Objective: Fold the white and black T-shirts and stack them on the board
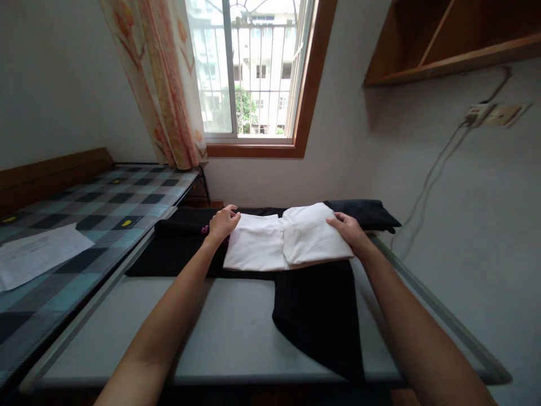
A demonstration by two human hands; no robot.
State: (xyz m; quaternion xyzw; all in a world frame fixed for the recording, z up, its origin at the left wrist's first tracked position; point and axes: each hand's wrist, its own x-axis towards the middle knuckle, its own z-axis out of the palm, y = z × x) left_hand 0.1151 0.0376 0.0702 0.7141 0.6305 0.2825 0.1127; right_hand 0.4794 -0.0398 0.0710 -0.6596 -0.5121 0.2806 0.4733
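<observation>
A white folded cloth garment (pixel 256 242) lies across a spread black garment (pixel 316 316), its right part folded into a thicker layer. My right hand (pixel 349 230) grips this thicker part at its right edge, thumb on top and other fingers partly hidden. At the upper left corner of the white cloth is my left hand (pixel 222 224), its fingers loosely curled and slightly apart. Small pink marks (pixel 205 229) show on the black fabric beside my left wrist. One black flap, shaped like a sleeve, extends toward the table's front edge.
The clothes rest on a pale table (pixel 236 327) with a raised rim. Dark folded fabric (pixel 361 214) lies at its back right. On the left stands a bed with a checked cover (pixel 139 194) and paper sheets (pixel 42 254). Cables (pixel 431 175) hang along the right wall.
</observation>
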